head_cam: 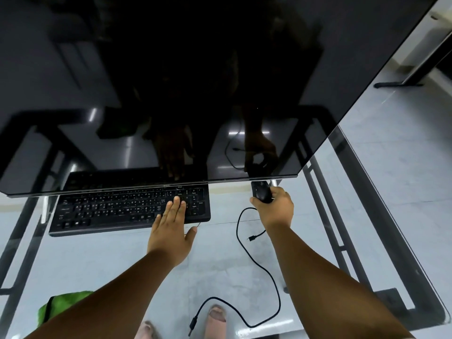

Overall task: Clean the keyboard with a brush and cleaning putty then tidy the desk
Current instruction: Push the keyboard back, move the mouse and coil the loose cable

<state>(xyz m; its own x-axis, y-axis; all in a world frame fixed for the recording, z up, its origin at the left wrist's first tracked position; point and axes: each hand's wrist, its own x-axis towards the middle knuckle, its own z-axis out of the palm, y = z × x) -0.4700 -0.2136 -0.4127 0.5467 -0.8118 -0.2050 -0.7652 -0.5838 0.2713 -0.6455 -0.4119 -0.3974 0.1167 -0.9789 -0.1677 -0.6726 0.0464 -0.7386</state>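
A black keyboard (110,211) lies on a glass desk (342,167), its far edge tucked under a large dark monitor (195,81). My left hand (171,228) rests flat with fingers spread on the keyboard's right end, over the number pad. My right hand (275,209) is closed around a black mouse (263,194) just below the monitor's lower right corner. The mouse's black cable (259,263) trails loose across the glass toward me, its plug (192,325) lying free. No brush or putty is in sight.
A green bag or cloth (61,307) shows at the lower left, partly behind my left arm. A second short plug (252,238) lies between the hands. The desk's dark metal frame (327,216) and my sandalled feet (216,319) show through the glass.
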